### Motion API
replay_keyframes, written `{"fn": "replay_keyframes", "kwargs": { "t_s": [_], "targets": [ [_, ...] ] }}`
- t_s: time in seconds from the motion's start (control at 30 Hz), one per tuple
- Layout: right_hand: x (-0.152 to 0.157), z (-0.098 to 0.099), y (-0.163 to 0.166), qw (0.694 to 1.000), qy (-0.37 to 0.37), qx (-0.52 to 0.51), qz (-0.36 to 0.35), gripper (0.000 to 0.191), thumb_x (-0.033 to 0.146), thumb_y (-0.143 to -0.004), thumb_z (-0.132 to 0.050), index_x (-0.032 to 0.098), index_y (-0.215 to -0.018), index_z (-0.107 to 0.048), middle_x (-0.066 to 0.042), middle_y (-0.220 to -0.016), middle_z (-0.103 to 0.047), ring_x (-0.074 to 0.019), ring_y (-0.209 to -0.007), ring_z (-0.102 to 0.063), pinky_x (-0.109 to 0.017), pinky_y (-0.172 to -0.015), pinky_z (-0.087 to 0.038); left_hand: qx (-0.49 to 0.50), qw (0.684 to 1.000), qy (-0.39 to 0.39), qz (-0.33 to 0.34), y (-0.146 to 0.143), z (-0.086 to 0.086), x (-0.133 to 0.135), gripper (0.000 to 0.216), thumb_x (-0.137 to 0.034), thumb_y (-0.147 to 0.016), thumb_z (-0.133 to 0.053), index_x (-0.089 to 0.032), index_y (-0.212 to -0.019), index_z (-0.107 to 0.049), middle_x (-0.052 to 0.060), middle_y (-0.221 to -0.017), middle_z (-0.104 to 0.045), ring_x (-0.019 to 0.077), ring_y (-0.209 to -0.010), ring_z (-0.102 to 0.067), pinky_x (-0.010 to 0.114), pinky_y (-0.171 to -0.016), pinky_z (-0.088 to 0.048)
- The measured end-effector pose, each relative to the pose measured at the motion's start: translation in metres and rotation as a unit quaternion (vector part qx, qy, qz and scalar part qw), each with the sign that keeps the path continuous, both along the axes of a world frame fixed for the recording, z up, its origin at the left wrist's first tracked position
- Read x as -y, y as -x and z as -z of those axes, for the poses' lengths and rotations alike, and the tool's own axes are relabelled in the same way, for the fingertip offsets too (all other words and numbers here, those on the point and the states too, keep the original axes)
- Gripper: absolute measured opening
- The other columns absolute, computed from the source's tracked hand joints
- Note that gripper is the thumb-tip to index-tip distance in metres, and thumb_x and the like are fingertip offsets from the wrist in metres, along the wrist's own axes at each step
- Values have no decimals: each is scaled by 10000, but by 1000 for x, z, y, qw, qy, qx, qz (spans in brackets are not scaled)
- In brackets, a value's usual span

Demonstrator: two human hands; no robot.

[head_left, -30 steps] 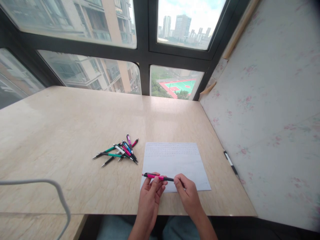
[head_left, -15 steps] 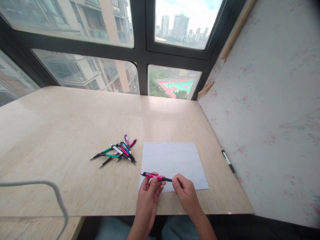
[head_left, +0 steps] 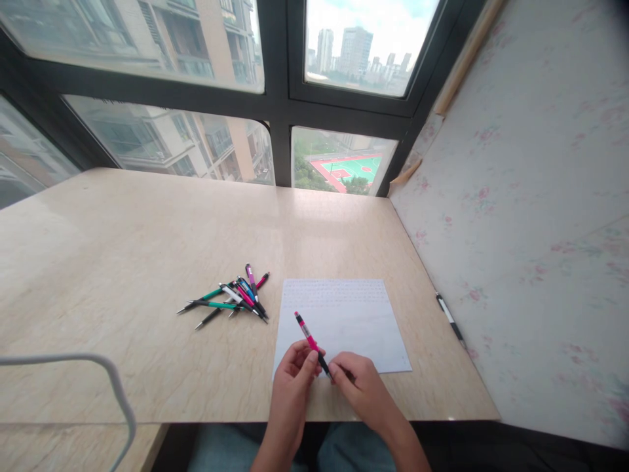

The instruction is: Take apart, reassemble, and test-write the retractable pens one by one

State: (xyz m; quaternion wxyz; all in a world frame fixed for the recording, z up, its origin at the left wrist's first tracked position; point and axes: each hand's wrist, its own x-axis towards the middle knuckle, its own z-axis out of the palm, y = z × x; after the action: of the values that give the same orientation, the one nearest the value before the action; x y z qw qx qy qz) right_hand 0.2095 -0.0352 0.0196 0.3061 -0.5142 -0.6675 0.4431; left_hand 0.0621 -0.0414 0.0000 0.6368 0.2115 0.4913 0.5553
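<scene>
Pink pen (head_left: 309, 341) has swung round: half a second ago it lay level across both hands, clicker end to the left; now it tilts up and away, pink end pointing far-left over the sheet of paper (head_left: 354, 314), dark tip end down between the two hands. Left hand (head_left: 289, 387) has closed in toward the right, thumb and fingers pinched on the lower barrel where pink meets black. Right hand (head_left: 363, 390) has moved a little left too, fingertips curled on the dark tip end, touching or nearly touching the left fingers; the exact contact there is too small to read. So both hands grasp the same pen, now bunched at its tip end instead of spread along it, and the handling has gone from a level hold to work at the tip. Pen sits in the air above the near-left corner of the paper, not resting on it. Nothing else has shifted: pile of pens (head_left: 230, 298) lies left of the paper on the table (head_left: 122, 249), well apart from the hands; a black-and-white pen (head_left: 451, 320) lies at the right table edge against the wall (head_left: 515, 196). Faint lines show along the far edge of the paper, unreadable. White rail (head_left: 98, 364) at near left, window (head_left: 344, 157) at the far side.
</scene>
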Motion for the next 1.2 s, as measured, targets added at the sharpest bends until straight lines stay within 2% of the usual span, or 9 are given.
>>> {"fn": "replay_keyframes", "kwargs": {
  "t_s": [0.1,0.23,0.37,0.5,0.63,0.73,0.83,0.9,1.2],
  "targets": [
    [-1,-4,-1,999,-7,-17,50,224,322,-920,-506,183,-915,-681,-48,-848,-681,-171,-749,-608,-265,-652,-457,-48,999,-14,9,0,-1,0,251,-351,-754,-740,-185,-936,-693,39,-802,-705,145,-721,-600,227,-677,-466],
    [-2,-7,3,993,-11,-57,102,242,331,-917,-517,198,-1064,-657,-75,-979,-679,-197,-852,-636,-274,-671,-504,-112,993,-27,37,-2,-9,0,216,-334,-726,-758,-183,-875,-718,49,-816,-720,192,-789,-630,258,-719,-482],
    [-2,-5,9,990,1,-90,112,228,351,-897,-554,195,-1034,-648,-73,-966,-669,-202,-846,-639,-284,-673,-529,-145,983,-55,96,-4,-15,-1,182,-328,-727,-747,-184,-838,-740,68,-835,-740,229,-815,-663,294,-751,-503],
    [-3,4,9,972,55,-167,157,270,428,-893,-568,180,-977,-632,-88,-964,-683,-218,-853,-659,-326,-713,-558,-213,967,-77,118,0,-16,-2,166,-354,-766,-702,-193,-786,-737,60,-775,-735,225,-756,-668,293,-706,-509],
    [-6,12,-4,917,94,-284,265,380,481,-868,-603,192,-1113,-562,-77,-962,-690,-213,-820,-681,-386,-738,-583,-290,951,-85,71,12,-14,-6,194,-384,-781,-678,-196,-790,-726,56,-754,-727,217,-715,-654,288,-670,-503],
    [-8,13,-15,885,95,-322,322,674,423,-810,-704,241,-1372,-379,-65,-1014,-685,-205,-839,-690,-409,-784,-581,-323,941,-93,34,23,-9,-9,204,-393,-797,-657,-202,-823,-724,63,-777,-730,220,-718,-658,297,-677,-511],
    [-9,11,-21,874,85,-340,336,878,377,-778,-748,289,-1474,-220,-56,-1027,-676,-210,-851,-695,-423,-787,-584,-358,927,-111,6,31,-4,-11,182,-384,-789,-667,-213,-815,-724,65,-794,-731,230,-736,-664,313,-708,-519],
    [-9,10,-22,870,85,-349,339,910,373,-769,-756,302,-1484,-197,-53,-1009,-677,-217,-845,-697,-427,-764,-590,-371,921,-119,-7,34,-2,-11,163,-371,-784,-674,-218,-805,-724,66,-807,-730,236,-757,-665,318,-725,-519],
    [-11,8,-24,845,82,-384,363,820,351,-741,-782,289,-1414,-316,-43,-959,-695,-211,-819,-693,-417,-753,-581,-380,915,-129,-25,33,-3,-11,131,-350,-761,-693,-226,-780,-732,60,-800,-727,241,-767,-663,314,-726,-511]
  ]
}}
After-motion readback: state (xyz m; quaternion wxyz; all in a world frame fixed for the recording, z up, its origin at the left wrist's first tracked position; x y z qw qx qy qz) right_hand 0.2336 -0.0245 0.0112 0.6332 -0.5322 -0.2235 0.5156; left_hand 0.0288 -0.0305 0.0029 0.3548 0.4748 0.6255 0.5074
